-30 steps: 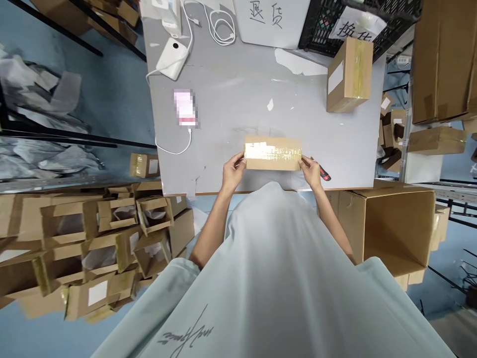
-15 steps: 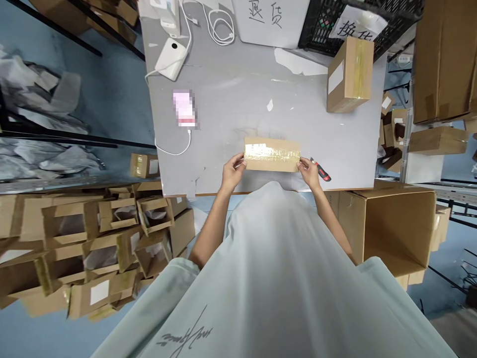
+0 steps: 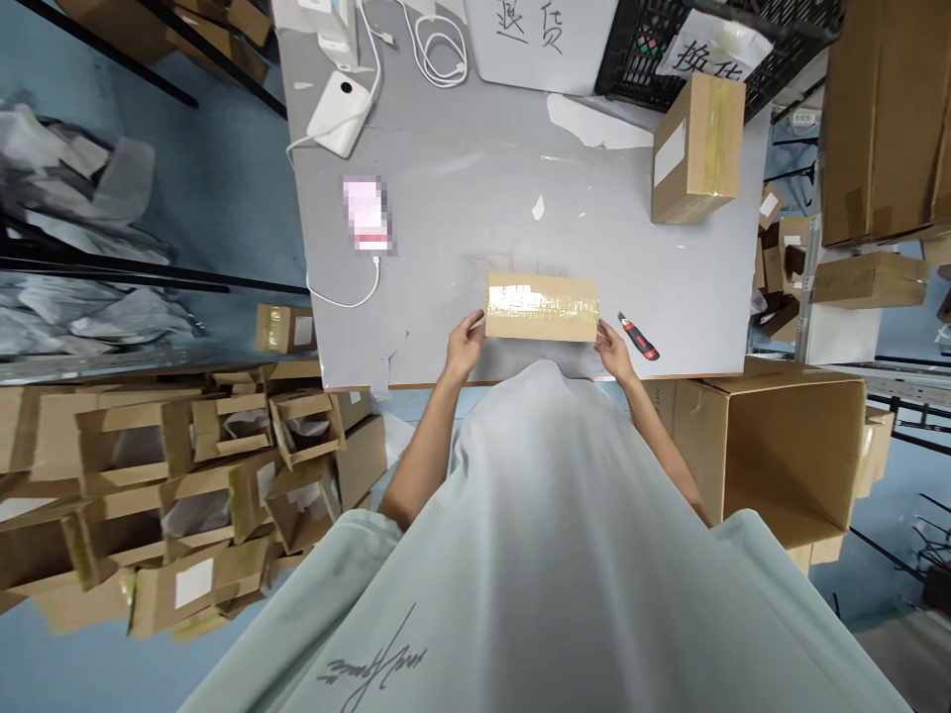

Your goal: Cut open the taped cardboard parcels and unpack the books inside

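Head view: both hands at the ends of a flat taped box on the grey worktop.
Left hand meets the box's near left corner and right hand its near right corner. The fingers curl against the cardboard, but whether they pinch it cannot be told. The box lies flat near the worktop's front edge, tape side up. A red-and-black knife lies just right of the right hand. A taller box stands far right, and a phone on a white cable lies to the left.
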`<state>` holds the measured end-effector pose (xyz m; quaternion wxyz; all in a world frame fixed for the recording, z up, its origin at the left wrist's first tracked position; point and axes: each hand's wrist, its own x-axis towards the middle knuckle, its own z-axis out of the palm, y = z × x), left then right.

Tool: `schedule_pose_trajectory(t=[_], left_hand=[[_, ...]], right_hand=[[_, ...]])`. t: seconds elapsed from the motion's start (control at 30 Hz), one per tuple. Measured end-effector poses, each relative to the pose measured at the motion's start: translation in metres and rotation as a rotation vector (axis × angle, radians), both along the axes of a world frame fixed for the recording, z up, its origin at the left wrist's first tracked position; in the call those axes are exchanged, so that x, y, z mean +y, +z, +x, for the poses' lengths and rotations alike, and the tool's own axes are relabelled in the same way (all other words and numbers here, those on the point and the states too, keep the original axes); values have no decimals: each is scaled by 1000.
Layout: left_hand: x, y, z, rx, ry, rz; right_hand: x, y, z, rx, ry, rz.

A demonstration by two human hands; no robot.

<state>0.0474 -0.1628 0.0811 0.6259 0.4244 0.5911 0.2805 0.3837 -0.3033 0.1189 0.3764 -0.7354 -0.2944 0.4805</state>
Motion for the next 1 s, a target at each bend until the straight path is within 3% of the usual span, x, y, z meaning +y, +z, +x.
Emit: schedule_pose_trajectory(t=[0.13,0.23,0.43,0.6,0.83,1.0], left_hand=[[-10,-11,6,51,-130,-7],[-13,-12,7,82,-135,-6],[-5,-2,-1,58,-94,132],[5,5,-4,109,-96,220],[10,4,-1,130,-45,144],[2,8,1,85,21,45]], right_hand=[[-2,-3,-13,31,119,15],[2,0,-20,25,105,34],[13,5,-6,-55,31,97],[27,2,5,-161,58,72],[42,0,3,-167,55,68],[31,1,1,-146,7,-31]])
